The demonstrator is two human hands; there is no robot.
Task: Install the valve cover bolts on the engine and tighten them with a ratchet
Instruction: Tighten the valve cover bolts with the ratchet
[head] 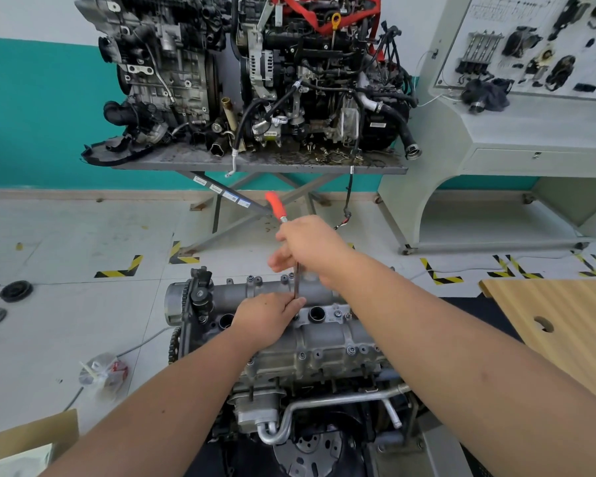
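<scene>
Your right hand (312,244) grips the long red-handled steel ratchet (283,232) while your left hand (267,318) pinches its tip at a bolt on the grey aluminium valve cover (327,333) straight ahead; keep the shaft upright and seated before turning.

Both bare arms reach forward, up toward 12 o'clock. The left hand (267,316) is lower, palm down, its fingers curled and pinching the bottom end of a thin metal tool shaft with an orange handle (297,280). The right hand (312,247) is higher, at 1 o'clock from the left, fingers wrapped round the shaft's upper part.
</scene>
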